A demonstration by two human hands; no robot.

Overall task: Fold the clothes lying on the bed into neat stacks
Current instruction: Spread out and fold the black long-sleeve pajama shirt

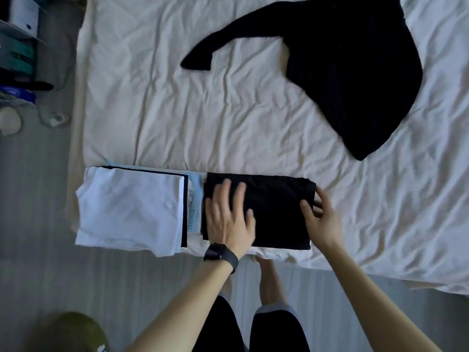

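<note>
Standing at the near edge of a bed with a wrinkled off-white sheet [177,110], grey wood-look floor [38,224] under me and running down the left side. Cluttered shelf unit [17,47] at far left with white and teal items, details too blurry to tell. Blurred round green object [73,331] at bottom left, can't identify it. The folded black garment [276,214] is a flat rectangle on the sheet right at the near edge, directly in front of me; its long axis runs left to right, parallel to the bed edge. My left hand [228,222], black wristband [220,255] on the wrist, lies flat on the left part of it, fingers straight and spread, palm pressing down, gripping nothing. My right hand [322,219] is at its right short edge, thumb on top and fingers curled around the edge, pinching the fabric there. Just left of it, nearly touching, is a stack of folded clothes with a white cotton top layer [132,207], a black layer showing as a thin strip along its right and far sides, and a pale blue lacy piece [194,199] sticking out on the right toward the black rectangle. Well apart, on the far right of the sheet, an unfolded black long-sleeved garment [342,72] lies spread out; its body runs diagonally, narrowing to a point toward the near side, and one sleeve reaches out to the left.
</note>
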